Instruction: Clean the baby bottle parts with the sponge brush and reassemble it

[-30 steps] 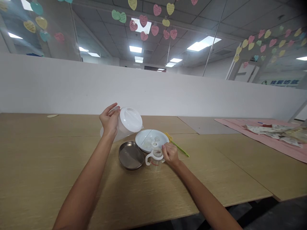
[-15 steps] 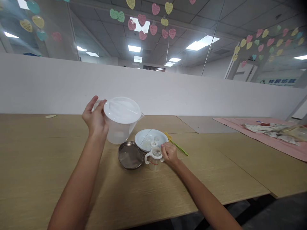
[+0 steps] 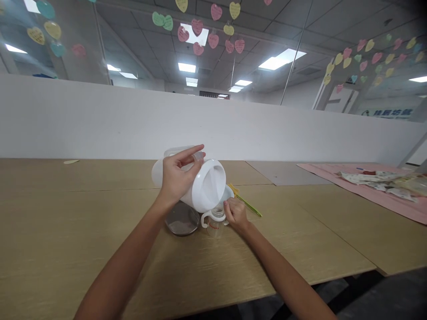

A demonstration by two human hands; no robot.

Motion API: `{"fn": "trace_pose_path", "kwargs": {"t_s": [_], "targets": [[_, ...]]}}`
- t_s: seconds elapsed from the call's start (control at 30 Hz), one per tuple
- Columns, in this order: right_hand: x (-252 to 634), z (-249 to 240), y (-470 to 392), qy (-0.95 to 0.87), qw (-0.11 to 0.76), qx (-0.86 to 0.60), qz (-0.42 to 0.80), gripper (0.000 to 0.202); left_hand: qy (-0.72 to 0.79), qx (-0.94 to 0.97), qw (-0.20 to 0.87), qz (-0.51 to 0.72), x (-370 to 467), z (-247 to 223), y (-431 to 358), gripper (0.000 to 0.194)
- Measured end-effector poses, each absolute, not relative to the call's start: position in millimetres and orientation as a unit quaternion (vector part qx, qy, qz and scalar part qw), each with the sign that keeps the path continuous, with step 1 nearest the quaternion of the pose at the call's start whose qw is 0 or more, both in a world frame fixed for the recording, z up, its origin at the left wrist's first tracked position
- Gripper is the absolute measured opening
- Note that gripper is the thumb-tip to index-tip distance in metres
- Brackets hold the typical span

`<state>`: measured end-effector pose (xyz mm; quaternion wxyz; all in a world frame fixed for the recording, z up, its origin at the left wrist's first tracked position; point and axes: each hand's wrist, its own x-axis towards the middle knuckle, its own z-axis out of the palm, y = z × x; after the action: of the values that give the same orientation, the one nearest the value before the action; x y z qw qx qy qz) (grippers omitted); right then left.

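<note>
My left hand (image 3: 180, 175) grips the handle of a white lidded pitcher (image 3: 209, 186), now tipped on its side with the lid end low and to the right. The lid end hangs just above the open neck of a clear baby bottle (image 3: 215, 226) with white side handles. My right hand (image 3: 236, 212) is closed on the bottle's right handle, and the bottle stands upright on the table. A steel kidney dish (image 3: 183, 222) lies to the left of the bottle, partly under the pitcher. Behind, a white bowl (image 3: 228, 194) is mostly hidden by the pitcher. No liquid stream is visible.
A green-handled brush (image 3: 250, 206) rests beside the bowl. At the right, a pink cloth (image 3: 333, 172) carries papers and packets. A pale flat piece (image 3: 71, 162) lies far left. A white wall (image 3: 100, 120) borders the table's back edge.
My left hand has moved right and tilted the pitcher from nearly upright onto its side, bringing it over the bottle. The bowl is now mostly covered. My right hand and the bottle have stayed put.
</note>
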<state>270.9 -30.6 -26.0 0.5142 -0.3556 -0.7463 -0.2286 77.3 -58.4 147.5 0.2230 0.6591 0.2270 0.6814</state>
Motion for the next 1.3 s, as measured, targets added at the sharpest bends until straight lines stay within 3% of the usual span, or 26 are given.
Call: {"fn": "trace_pose_path", "kwargs": {"t_s": [1.3], "targets": [[274, -30, -27, -0.749, 0.505, -0.359, -0.235, 0.039, 0.236, 0.644, 0.166, 0.708, 68, 150, -46, 0.025]]}}
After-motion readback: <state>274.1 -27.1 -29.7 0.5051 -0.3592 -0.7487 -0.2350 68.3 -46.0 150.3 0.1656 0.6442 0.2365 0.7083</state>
